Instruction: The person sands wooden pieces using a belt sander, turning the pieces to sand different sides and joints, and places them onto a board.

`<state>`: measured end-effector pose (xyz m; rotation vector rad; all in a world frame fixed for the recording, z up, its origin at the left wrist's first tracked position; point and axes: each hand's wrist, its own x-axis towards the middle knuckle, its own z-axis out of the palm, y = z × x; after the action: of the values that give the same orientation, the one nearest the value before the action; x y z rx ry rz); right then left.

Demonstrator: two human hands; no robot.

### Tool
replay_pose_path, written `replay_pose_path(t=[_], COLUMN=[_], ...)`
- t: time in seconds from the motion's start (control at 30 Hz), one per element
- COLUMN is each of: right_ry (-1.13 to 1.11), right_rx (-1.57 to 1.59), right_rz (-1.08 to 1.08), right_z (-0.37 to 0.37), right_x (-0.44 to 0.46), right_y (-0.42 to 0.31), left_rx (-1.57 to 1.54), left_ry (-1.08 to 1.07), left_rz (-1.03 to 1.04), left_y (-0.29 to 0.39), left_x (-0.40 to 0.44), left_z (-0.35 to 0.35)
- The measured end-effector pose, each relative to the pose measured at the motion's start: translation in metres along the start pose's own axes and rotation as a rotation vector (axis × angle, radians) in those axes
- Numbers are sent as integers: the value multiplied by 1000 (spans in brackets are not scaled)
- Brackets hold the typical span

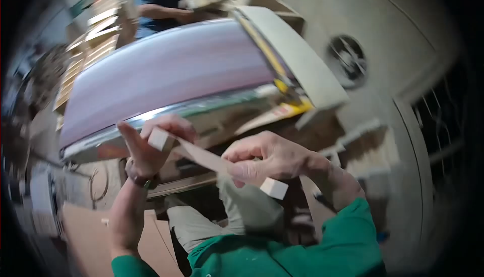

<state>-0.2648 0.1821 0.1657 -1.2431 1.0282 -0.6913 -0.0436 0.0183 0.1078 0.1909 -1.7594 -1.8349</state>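
A slim pale wooden piece [199, 156] slants between my hands, in front of my body. Its near-white blocky end [161, 139] shows at my left hand [146, 146], whose fingers curl behind it while the thumb sticks out. My right hand [267, 156] pinches the piece farther along, thumb below and fingers above. A second blocky end [274, 188] pokes out under my right hand. It lines up with the rest, but my fingers cover the join. Just beyond my hands lies a wide purplish belt [171, 70] of what looks like a sanding machine.
A person in a dark blue top [161, 4] stands behind the machine, near stacked wooden pieces [101, 30]. A yellow-edged pale panel [287, 50] flanks the belt. Brown boards [101, 236] lie at lower left. A round fan-like wheel [347, 60] stands at right.
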Motion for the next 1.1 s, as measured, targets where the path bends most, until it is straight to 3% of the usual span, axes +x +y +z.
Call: replay_pose_path(t=[0.07,0.1,0.17,0.2,0.23,0.27,0.3,0.33,0.4,0.43,0.5,0.63,0.73,1.07,1.1], right_ry=[135,184,361,482,617,798,978,989,1184,1186,1322,1364,1319,1351,1324], right_rx=[-23,-11,-189,-337,-455,-492,-526,-525,-995,-993,-1125,-1271,-1344,-1348,-1098], right_rz=[-44,9,-110,-128,-191,-120,-48,-44,244,251,466,487,639,741,905], right_z=[21,32,49,54,58,68,76,80,78,71,56,7,-13,-16,-19], right_x=[-51,-73,-115,-135,-150,-159,-166,-175,-194,-203,-221,-241,-237,-232,-239], right_y=[17,23,36,49,67,84,100,114,140,153,183,231,247,259,263], left_rx=[32,-101,127,159,100,-19,-2,59,116,171,226,468,559,683,820], left_ry=[-243,-251,-137,-277,-13,-21,135,135,136,169,199,231,255,342,264], left_rz=[-97,-176,-321,-328,-372,-332,-314,-320,-330,-349,-370,-505,-636,-1101,-1030], left_y=[-31,-48,-77,-69,-77,-96,-87,-85,-89,-93,-96,-100,-92,-88,-97], left_x=[7,4,1,13,13,14,14,13,4,-4,-20,-64,-111,-290,-316], left_z=[12,27,29,19,16,-19,-17,-26,-45,-50,-59,-85,-102,-127,-137])
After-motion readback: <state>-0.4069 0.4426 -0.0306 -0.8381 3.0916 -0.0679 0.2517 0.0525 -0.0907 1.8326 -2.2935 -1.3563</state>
